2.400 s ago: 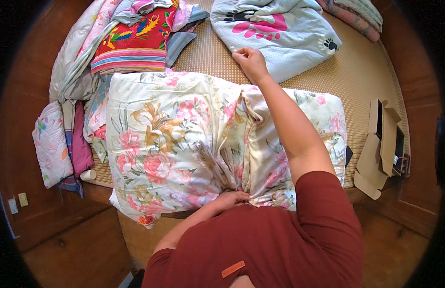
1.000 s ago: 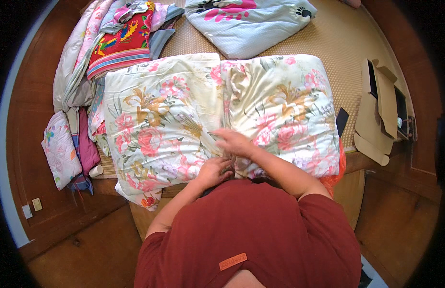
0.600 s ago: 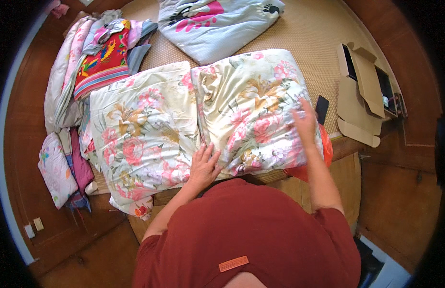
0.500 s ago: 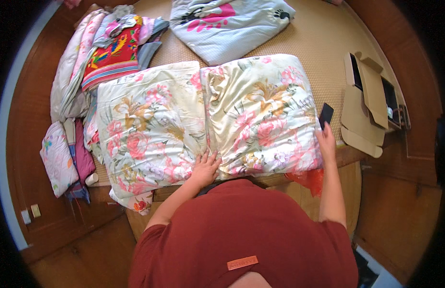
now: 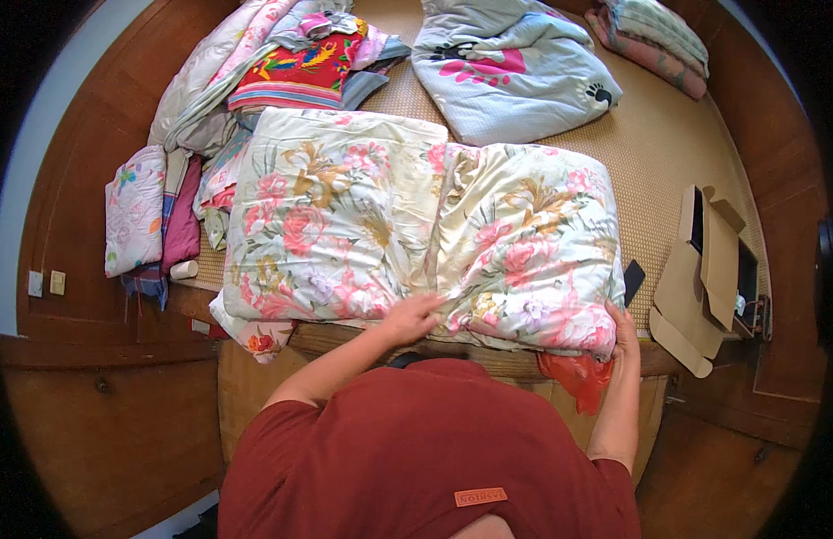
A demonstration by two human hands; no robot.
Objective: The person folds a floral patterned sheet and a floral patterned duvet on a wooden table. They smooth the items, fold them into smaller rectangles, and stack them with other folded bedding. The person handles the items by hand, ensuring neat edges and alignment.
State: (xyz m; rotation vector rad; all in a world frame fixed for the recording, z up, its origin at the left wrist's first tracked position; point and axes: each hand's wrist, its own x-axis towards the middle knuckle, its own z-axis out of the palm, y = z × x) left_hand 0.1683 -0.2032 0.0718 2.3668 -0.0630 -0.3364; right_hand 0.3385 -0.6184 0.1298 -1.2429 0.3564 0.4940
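Left hand (image 5: 415, 316) flat and open on floral quilt (image 5: 416, 225), right hand (image 5: 625, 325) grasping its right corner, cardboard box (image 5: 704, 269) nearby

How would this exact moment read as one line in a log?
left hand: flat on floral quilt, near edge middle | right hand: gripping quilt's right near corner | quilt: folded on woven mat | beside: cardboard box, dark phone

A pale blue quilt (image 5: 511, 76), folded cloth pile (image 5: 255, 81) and cardboard box (image 5: 708, 269) lie nearby.
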